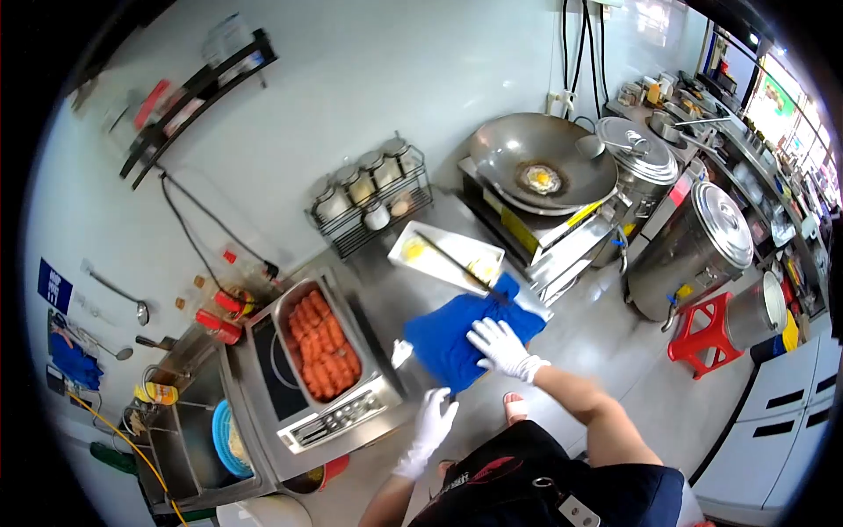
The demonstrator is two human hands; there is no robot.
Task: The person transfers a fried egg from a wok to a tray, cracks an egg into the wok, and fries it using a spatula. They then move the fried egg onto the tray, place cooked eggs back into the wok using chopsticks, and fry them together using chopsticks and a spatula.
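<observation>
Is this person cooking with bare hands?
No, both the left hand and the right hand wear white gloves.

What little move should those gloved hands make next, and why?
Perhaps the right hand should close on the blue cloth and gather it: that hand is on or just over it, fingers spread, and the cloth lies wrinkled by the steel counter's edge.

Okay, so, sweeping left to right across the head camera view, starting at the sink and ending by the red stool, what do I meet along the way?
Blue basin, reddish food in the tray, left gloved hand, right gloved hand, red stool.
</observation>
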